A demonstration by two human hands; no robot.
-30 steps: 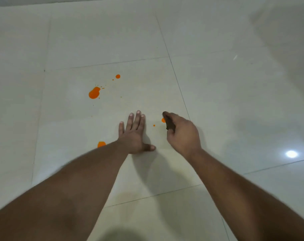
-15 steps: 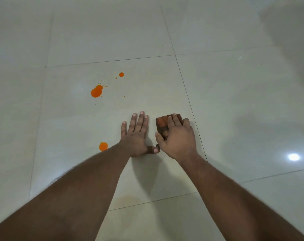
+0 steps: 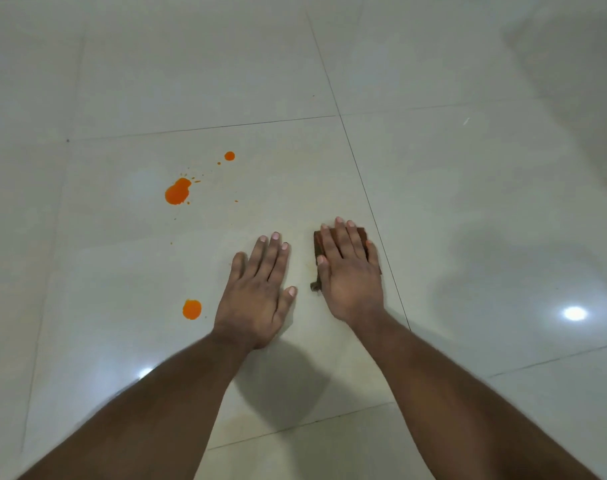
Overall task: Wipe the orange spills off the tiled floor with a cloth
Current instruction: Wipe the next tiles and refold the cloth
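The right hand (image 3: 352, 275) has flattened, straight fingers (image 3: 343, 237) pressing the cloth (image 3: 361, 233); left hand (image 3: 260, 289) lies open on the floor (image 3: 468, 202).

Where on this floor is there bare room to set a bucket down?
Free: the tile right of the grout line beside the right hand and cloth. Crowded: the tile holding the left hand, big splat and near drop.

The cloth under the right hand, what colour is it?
Reddish brown, seen in the head view: the cloth lies flat beneath the right hand.
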